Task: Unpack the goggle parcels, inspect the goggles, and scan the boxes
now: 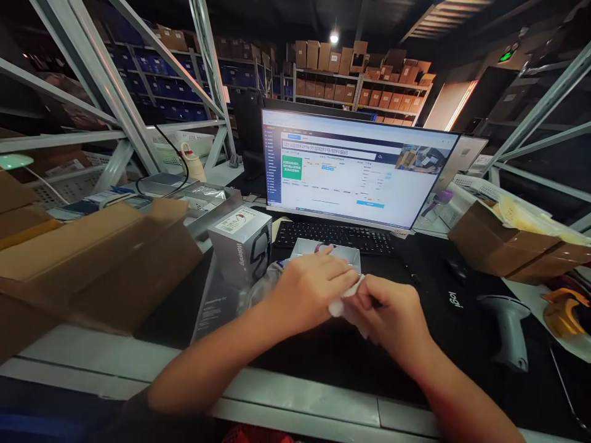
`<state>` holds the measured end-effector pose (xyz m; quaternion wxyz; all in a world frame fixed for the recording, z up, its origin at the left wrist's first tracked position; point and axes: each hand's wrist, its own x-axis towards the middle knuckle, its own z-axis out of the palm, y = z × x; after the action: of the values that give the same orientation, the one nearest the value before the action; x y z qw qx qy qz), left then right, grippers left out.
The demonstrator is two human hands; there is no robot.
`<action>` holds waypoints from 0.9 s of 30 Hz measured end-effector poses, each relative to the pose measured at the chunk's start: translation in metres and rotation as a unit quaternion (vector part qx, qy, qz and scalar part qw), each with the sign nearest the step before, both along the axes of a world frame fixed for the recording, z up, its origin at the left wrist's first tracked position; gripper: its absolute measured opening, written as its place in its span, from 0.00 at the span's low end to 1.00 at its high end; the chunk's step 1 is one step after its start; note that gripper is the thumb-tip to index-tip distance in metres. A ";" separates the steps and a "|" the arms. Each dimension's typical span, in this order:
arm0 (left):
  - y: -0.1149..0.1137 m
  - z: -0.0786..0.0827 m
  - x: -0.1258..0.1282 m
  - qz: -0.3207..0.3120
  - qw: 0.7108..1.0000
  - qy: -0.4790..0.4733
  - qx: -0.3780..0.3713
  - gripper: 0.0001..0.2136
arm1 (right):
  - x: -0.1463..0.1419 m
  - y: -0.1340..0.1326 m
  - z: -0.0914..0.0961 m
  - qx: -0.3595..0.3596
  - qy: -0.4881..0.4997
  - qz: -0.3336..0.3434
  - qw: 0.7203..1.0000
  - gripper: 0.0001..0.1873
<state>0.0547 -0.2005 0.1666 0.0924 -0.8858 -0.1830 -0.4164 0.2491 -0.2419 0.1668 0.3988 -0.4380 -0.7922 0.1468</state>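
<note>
My right hand (392,307) is closed, fingers curled in a pinch on a soft white cloth or tissue (338,306). My left hand (308,288) presses against the same white material from the other side, its fingers bent over it; what lies under them is hidden. Just beyond the hands stands a small open light-grey box (302,247), with a dark reddish item partly showing in it. A silver retail box (237,246) with a white label sits left of my left hand. Crumpled clear plastic (265,286) lies between that box and my left wrist.
A keyboard (332,237) and monitor (355,166) stand behind the hands. To the right are a mouse (456,269), a grey barcode scanner (510,329), an orange tape dispenser (566,312) and a cardboard box (501,243). A large open carton (106,264) fills the left.
</note>
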 end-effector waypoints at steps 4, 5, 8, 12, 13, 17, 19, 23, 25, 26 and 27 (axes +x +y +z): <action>0.001 0.009 -0.010 -0.027 0.992 -0.043 -0.115 0.12 | 0.036 0.009 0.012 -0.213 0.014 0.170 0.962 0.22; 0.000 0.012 -0.012 -0.033 0.988 -0.053 -0.143 0.12 | 0.045 0.009 0.015 -0.252 0.029 0.199 0.947 0.24; -0.002 0.016 -0.012 -0.043 0.978 -0.060 -0.197 0.11 | 0.063 0.009 0.023 -0.310 0.075 0.219 0.922 0.26; -0.005 0.014 -0.006 -0.038 0.980 -0.057 -0.188 0.11 | 0.060 0.006 0.029 -0.288 0.069 0.203 0.934 0.24; -0.006 0.013 -0.004 -0.028 0.983 -0.055 -0.171 0.11 | 0.054 0.004 0.029 -0.276 0.063 0.189 0.940 0.23; -0.009 0.005 0.003 0.036 0.998 -0.011 -0.048 0.09 | 0.020 -0.001 0.014 -0.175 0.057 0.048 0.982 0.20; -0.008 0.002 0.003 0.047 0.999 0.001 0.010 0.08 | 0.005 -0.001 0.006 -0.080 0.049 -0.007 0.996 0.19; -0.003 0.008 -0.007 -0.004 0.997 -0.013 -0.074 0.11 | 0.015 0.009 0.008 -0.074 0.010 0.107 0.991 0.20; -0.001 0.015 -0.014 -0.029 0.988 -0.027 -0.150 0.13 | 0.034 0.014 0.016 -0.170 -0.003 0.206 0.964 0.23; -0.002 0.017 -0.016 -0.036 0.983 -0.031 -0.176 0.13 | 0.043 0.015 0.020 -0.213 0.000 0.237 0.948 0.24; -0.002 0.019 -0.016 -0.038 0.980 -0.031 -0.191 0.13 | 0.050 0.014 0.022 -0.247 0.011 0.251 0.936 0.24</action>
<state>0.0383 -0.2028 0.1860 -0.0996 -0.8801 -0.2280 -0.4044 0.2988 -0.2276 0.1891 0.2369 -0.3079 -0.8108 0.4378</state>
